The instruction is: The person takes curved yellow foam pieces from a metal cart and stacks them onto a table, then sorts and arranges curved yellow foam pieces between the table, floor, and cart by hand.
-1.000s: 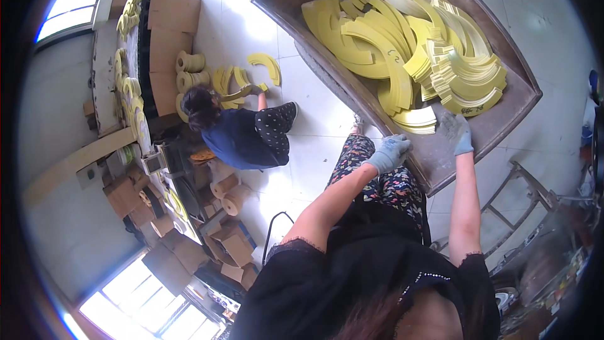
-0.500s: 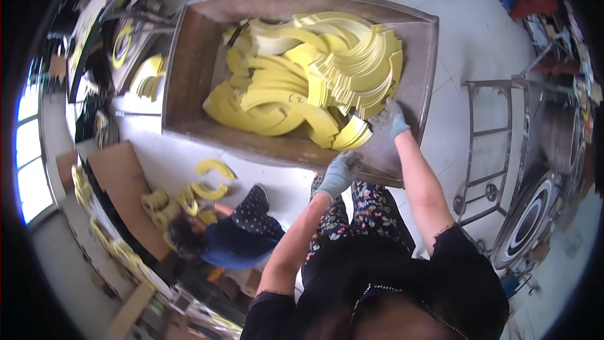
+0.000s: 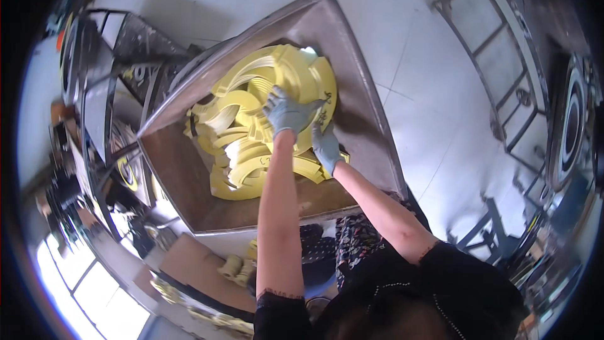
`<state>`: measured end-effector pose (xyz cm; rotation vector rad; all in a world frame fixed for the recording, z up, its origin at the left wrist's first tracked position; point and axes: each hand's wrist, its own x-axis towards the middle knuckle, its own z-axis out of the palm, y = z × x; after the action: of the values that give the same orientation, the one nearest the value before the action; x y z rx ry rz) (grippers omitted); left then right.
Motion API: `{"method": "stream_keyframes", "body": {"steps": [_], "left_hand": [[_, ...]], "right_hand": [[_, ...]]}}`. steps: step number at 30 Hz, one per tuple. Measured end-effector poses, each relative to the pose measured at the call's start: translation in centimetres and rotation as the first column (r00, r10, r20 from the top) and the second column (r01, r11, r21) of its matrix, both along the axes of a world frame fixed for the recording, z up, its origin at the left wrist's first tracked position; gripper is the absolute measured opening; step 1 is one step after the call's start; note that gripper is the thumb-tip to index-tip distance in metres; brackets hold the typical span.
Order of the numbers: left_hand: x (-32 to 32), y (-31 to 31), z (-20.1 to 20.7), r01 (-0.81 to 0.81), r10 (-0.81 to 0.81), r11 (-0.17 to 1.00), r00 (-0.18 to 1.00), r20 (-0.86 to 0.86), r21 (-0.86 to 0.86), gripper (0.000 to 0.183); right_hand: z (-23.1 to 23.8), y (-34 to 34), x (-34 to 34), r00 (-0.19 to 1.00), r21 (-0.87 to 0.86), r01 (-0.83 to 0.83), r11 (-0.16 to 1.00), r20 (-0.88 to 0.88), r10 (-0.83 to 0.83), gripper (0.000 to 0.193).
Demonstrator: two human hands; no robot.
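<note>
Inside a brown open-topped bin [image 3: 371, 126] lies a heap of yellow curved flat pieces [image 3: 251, 167], shaped like arcs of a ring and fanned over one another. My left hand [image 3: 286, 113], in a grey-blue work glove, rests on the heap with its fingers spread and its thumb stretched to the right. Just right of it and nearer to me, my right hand [image 3: 326, 149], gloved alike, lies along the edge of a yellow stack with fingers extended. Its fingertips are partly hard to make out. Dark handwritten marks show on the pieces beside my hands.
On the right stands a metal frame like a ladder [image 3: 497, 56], with a large round ringed machine part [image 3: 571, 123] beyond it. Dark metal racks [image 3: 135, 44] crowd the left. Cardboard [image 3: 204, 267] and yellow rolls [image 3: 233, 267] lie below the bin, beside a partly hidden co-worker.
My view has turned, so the bin appears tilted. Both hands have moved from the bin's near right part onto the yellow heap. The co-worker is now mostly hidden behind my arm.
</note>
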<state>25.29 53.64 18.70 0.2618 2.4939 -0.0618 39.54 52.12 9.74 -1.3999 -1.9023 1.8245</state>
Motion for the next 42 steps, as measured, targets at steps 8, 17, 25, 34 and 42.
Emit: {"method": "stream_keyframes", "body": {"steps": [8, 17, 25, 34, 42], "left_hand": [[0.0, -2.7, -1.4, 0.127, -0.128, 0.991, 0.992, 0.013, 0.048, 0.118], [3.5, -3.3, -0.7, 0.286, -0.179, 0.917, 0.918, -0.355, 0.278, 0.082], [9.5, -6.1, 2.0, 0.317, -0.226, 0.816, 0.945, -0.238, 0.483, 0.068], [11.3, -8.6, -1.0, 0.539, -0.466, 0.832, 0.807, -0.363, 0.130, 0.062], [9.0, -8.9, 4.7, 0.553, -0.391, 0.645, 0.832, -0.394, 0.528, 0.045]], "right_hand": [[3.1, 4.3, -1.0, 0.992, -0.358, 0.120, 0.926, 0.072, -0.101, 0.055], [4.9, 5.1, 1.5, 0.948, -0.111, -0.123, 0.986, 0.281, 0.150, 0.041], [0.5, 4.4, 4.6, 0.999, -0.107, 0.027, 0.994, 0.040, -0.022, 0.022], [2.3, 5.0, 5.4, 0.999, -0.504, 0.008, 0.864, -0.036, -0.030, 0.026], [1.9, 7.8, 4.7, 0.982, -0.865, 0.051, 0.500, -0.048, -0.184, 0.058]]}}
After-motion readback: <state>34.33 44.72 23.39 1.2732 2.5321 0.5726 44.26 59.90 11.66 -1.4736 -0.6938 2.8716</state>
